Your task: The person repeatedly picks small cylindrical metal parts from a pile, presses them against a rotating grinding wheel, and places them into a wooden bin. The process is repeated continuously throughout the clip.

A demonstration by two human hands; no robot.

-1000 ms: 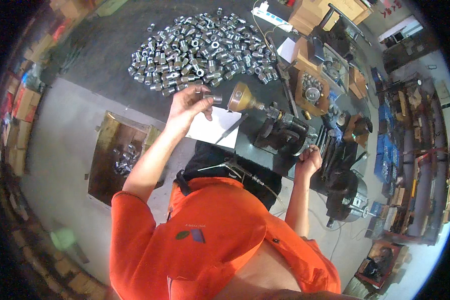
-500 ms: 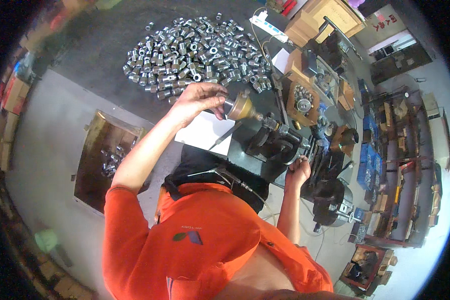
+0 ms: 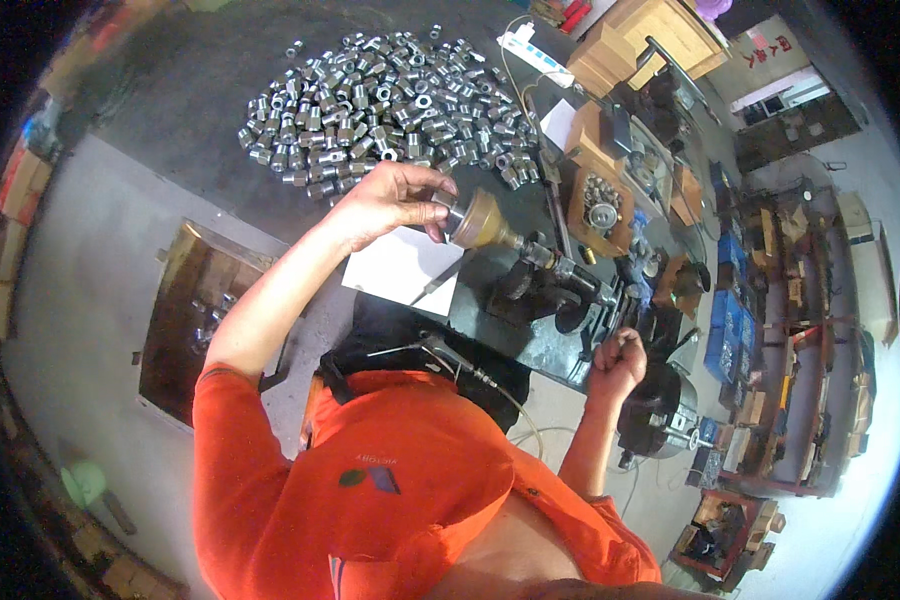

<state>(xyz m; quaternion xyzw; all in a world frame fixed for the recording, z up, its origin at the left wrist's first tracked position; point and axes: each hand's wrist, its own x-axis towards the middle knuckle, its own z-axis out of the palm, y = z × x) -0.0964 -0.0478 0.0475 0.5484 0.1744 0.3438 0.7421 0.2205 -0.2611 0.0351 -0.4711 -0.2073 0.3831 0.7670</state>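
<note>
My left hand (image 3: 395, 205) pinches a hexagonal metal fitting (image 3: 448, 204) between thumb and fingers. It holds the fitting against the wide, yellowish cup-shaped head (image 3: 484, 220) of a small bench machine (image 3: 540, 272). The fingers partly hide the fitting. My right hand (image 3: 620, 362) is closed, with curled fingers, by the right end of the machine; what it grips, if anything, is hidden. Behind my left hand, a large pile of similar metal fittings (image 3: 370, 115) covers part of the dark tabletop (image 3: 190, 110).
White paper (image 3: 395, 270) with a dark slim tool lies below my left hand. A wooden crate (image 3: 165, 340) with some fittings stands lower left. An air gun (image 3: 435, 350) with a hose is near my lap. Cardboard trays (image 3: 610, 235), a power strip (image 3: 530, 52) and shelves (image 3: 820, 340) are right.
My right hand has moved slightly right and down, from the machine's right end. My left hand stays at the cup-shaped head with the fitting. The whole view has shifted slightly.
</note>
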